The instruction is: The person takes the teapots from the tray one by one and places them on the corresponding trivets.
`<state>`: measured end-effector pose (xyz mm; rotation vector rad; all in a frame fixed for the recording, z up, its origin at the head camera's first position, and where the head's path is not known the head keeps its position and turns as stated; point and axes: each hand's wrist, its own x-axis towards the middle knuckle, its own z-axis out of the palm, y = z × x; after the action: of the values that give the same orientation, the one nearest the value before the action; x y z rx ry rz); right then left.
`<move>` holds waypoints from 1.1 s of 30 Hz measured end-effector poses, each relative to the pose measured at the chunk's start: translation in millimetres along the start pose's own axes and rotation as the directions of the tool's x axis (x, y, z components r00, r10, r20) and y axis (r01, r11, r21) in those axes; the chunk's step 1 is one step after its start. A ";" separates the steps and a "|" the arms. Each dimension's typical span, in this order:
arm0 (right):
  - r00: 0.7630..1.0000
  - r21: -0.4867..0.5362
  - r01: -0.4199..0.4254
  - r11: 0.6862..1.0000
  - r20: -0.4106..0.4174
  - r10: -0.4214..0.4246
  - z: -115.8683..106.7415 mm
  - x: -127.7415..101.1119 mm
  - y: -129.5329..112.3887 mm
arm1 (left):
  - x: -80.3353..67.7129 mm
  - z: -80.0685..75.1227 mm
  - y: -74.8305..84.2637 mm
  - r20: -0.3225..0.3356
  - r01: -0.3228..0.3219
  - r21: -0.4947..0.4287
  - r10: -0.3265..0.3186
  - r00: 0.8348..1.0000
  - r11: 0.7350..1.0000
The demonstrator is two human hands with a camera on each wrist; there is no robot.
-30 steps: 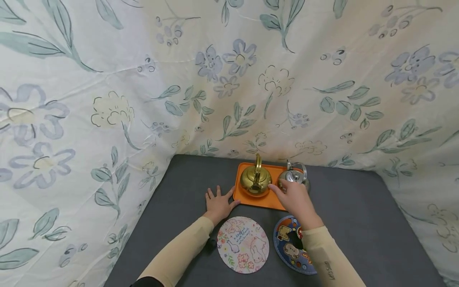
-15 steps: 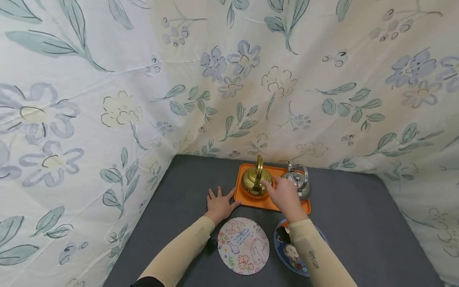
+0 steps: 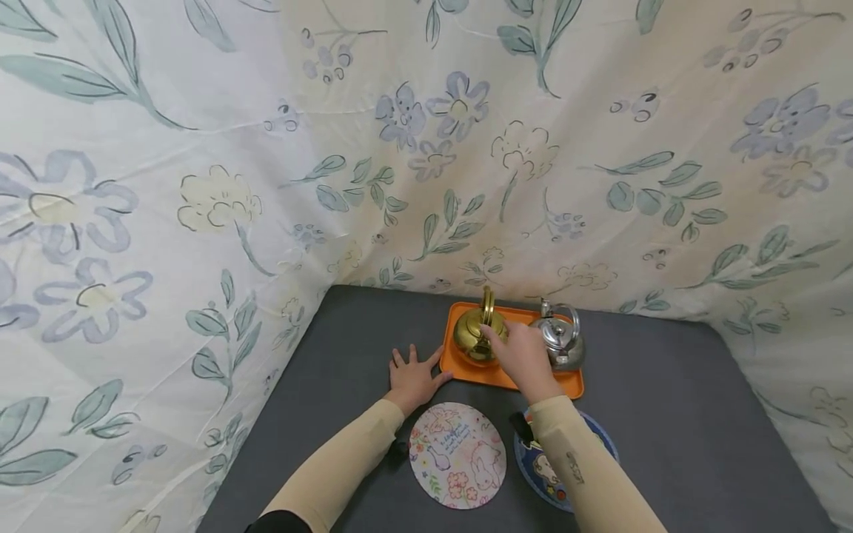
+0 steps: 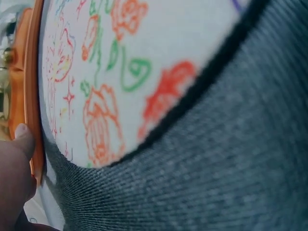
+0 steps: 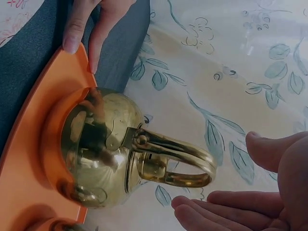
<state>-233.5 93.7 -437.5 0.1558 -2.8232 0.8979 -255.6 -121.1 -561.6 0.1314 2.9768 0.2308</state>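
A gold kettle (image 3: 469,333) with an upright loop handle (image 5: 192,156) sits in the left half of an orange tray (image 3: 489,376). My right hand (image 3: 523,355) is beside it; in the right wrist view its thumb and fingers (image 5: 226,211) are parted near the handle, with nothing gripped. To the right on the tray is a silver kettle (image 3: 562,344). At the tray's near left corner, my left hand (image 3: 411,380) lies with spread fingers. Its thumb (image 4: 23,137) touches the tray's edge in the left wrist view.
A round white mat (image 3: 457,455) with rabbit and flower drawings lies in front of the tray. Right of it, a round blue cartoon mat (image 3: 541,477) is partly covered by the right forearm. Flowered cloth (image 3: 520,163) hangs behind the dark table (image 3: 666,414).
My right hand has moved left, from in front of the silver kettle to beside the gold one, and the silver kettle shows more fully. The left hand stays at the tray corner.
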 end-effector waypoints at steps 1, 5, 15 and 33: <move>1.000 0.003 0.004 1.000 -0.009 -0.004 1.4 1.5 -0.2 | 0.1 0.6 0.1 -0.004 -0.001 0.000 0.001 1.000 1.000; 0.996 0.004 0.054 0.999 -0.070 -0.053 5.9 8.9 -1.9 | 2.0 1.7 -0.1 -0.019 0.004 0.003 -0.004 1.000 1.000; 0.996 -0.030 0.031 0.999 -0.082 -0.034 15.0 16.1 -6.0 | 6.2 6.6 -4.4 -0.012 0.003 0.013 -0.002 1.000 1.000; 0.996 -0.039 0.015 0.999 -0.085 -0.018 21.9 35.1 -2.9 | 8.0 5.4 -2.5 -0.016 -0.006 0.029 0.007 1.000 1.000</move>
<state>-270.3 77.1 -446.5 0.1325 -2.7540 0.8267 -262.8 -121.9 -568.4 0.1436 2.9967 0.1907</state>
